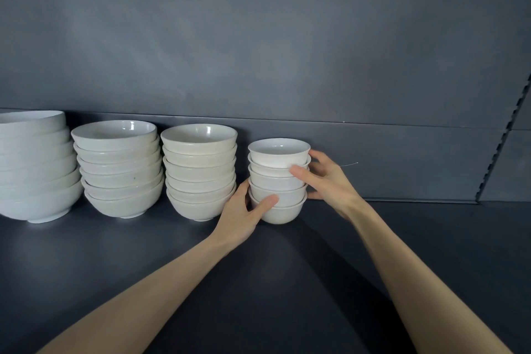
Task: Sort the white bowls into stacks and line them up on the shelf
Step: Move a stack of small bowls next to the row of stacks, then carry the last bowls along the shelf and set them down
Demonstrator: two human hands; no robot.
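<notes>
The stack of 5 small white bowls (278, 181) stands on the dark shelf (287, 282), just right of the middle-size bowl stack (198, 172). It is not touching that stack.

The left hand (244, 213) is in the gap right of the middle-size stack and holds the small stack low down, with its thumb on the front. The right hand (324, 178) holds the small stack higher up, on the side away from the middle-size stack.

The small stack is tall and thin, so I think a quick push could tip it over. The top bowls could also slide off. If it is pushed too far left, it could bump the middle-size stack or pinch the left hand.

The small stack stands straight up. Its long way runs up and down, and every bowl opens to the top.
</notes>
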